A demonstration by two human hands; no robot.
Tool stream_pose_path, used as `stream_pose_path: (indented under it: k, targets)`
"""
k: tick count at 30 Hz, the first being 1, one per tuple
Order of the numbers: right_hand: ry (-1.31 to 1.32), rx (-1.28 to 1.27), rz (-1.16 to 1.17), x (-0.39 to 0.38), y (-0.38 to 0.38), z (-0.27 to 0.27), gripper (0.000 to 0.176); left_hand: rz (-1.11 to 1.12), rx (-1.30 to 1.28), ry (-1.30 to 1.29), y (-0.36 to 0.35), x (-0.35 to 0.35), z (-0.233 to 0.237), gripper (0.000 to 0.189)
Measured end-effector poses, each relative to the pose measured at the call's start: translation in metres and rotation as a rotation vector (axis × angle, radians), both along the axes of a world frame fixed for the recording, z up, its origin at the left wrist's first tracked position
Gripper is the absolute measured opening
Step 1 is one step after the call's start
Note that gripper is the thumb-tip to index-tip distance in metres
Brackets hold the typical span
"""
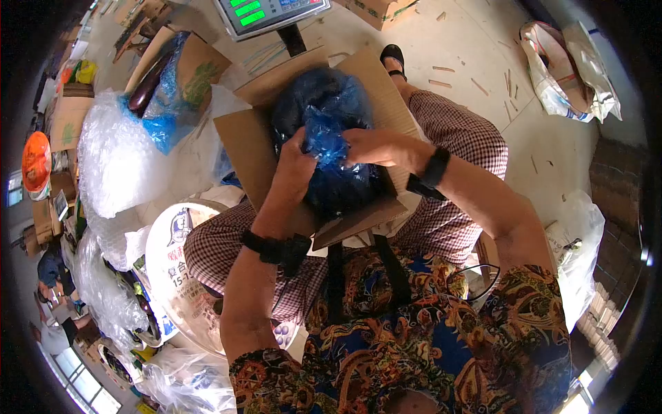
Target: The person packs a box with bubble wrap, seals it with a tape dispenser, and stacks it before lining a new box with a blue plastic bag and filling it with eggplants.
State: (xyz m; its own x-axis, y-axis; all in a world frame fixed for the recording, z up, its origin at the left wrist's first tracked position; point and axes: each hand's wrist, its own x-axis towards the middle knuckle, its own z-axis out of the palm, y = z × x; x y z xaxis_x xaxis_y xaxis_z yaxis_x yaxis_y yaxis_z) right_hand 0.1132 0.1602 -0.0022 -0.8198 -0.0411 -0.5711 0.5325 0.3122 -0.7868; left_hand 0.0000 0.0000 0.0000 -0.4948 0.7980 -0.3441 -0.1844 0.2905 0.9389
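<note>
A blue plastic bag bulges with dark contents inside an open cardboard box between my knees. Its gathered, crumpled top stands up in the middle. My left hand pinches this bunched plastic from the left, fingers closed. From the right, my right hand grips the same gathered neck, with its fingertips partly hidden by the plastic. The box flaps are folded outward. What fills the bag shows only as dark, rounded shapes through the film.
Beyond the box stands a scale with a lit green display. At the left, another cardboard box holds a dark purple eggplant and blue film, beside bubble wrap. A white printed sack lies at upper right.
</note>
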Motion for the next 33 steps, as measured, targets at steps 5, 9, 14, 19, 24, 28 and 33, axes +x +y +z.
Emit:
stream_pose_path:
  k: [5,9,14,19,24,28,33]
  targets:
    - [0.231,-0.538,-0.353,0.016,0.001,-0.057,0.058,-0.136,-0.048,0.27,0.04,-0.002,-0.018,0.018]
    - [0.315,-0.625,-0.555,0.006,-0.013,-0.007,0.045,-0.15,-0.032,0.957,0.036,-0.004,0.046,0.047]
    - [0.262,0.347,0.092,-0.004,-0.01,-0.027,0.034,-0.342,0.113,1.448,0.057,-0.026,0.014,0.055]
    - [0.149,0.962,0.084,0.001,-0.009,0.016,0.022,-0.22,-0.166,1.061,0.015,0.022,-0.064,0.028]
    - [0.441,0.965,0.166,-0.025,-0.007,-0.029,0.025,-0.383,-0.327,1.067,-0.017,0.077,-0.029,0.032]
    - [0.763,1.051,0.088,-0.055,-0.002,-0.066,0.024,-0.331,-0.178,0.959,-0.04,0.077,-0.032,0.038]
    - [0.603,0.954,0.177,-0.06,0.016,-0.035,0.02,0.087,-0.04,0.871,-0.039,0.044,0.009,0.044]
